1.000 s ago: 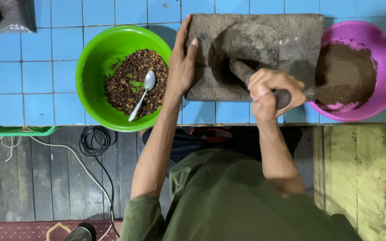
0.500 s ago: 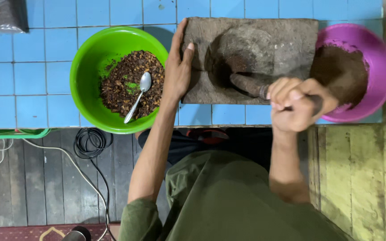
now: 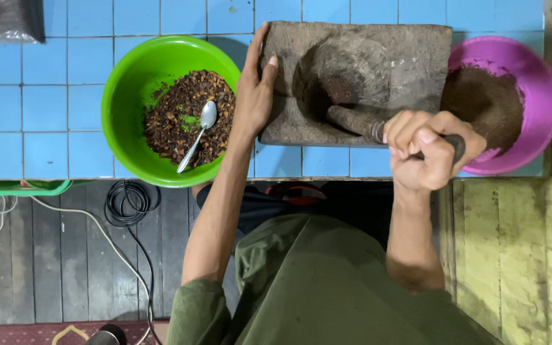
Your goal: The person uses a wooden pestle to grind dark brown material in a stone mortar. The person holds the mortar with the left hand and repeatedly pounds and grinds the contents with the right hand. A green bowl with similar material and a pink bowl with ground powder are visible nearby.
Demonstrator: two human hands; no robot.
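At the far left, a green basket rim poked out past the edge of the blue tiled counter, and a grey bag sat in the top corner. Below the counter, a coil of black cable lay on the dark plank floor.

Next came the green bowl, standing on the tiles and holding a heap of coarse brown spice pieces. A metal spoon lay in that heap, bowl end up and handle pointing down toward the rim.

Just right of the bowl, your left hand was spread flat and open against the left edge of the stone grinding slab, fingers stretched upward, thumb lying on the top face, gripping nothing but bracing the stone.

The slab sat in the middle of the counter, its front edge close to the counter's front edge. A dark hollow showed in its centre, and the stone roller lay slanted across the lower part of it.

Your right hand was curled tight into a fist around the roller's right end, knuckles toward you, at the slab's lower right corner.

Touching the slab's right side stood the pink bowl, holding fine brown powder. Past it, yellowish boards ran downward.
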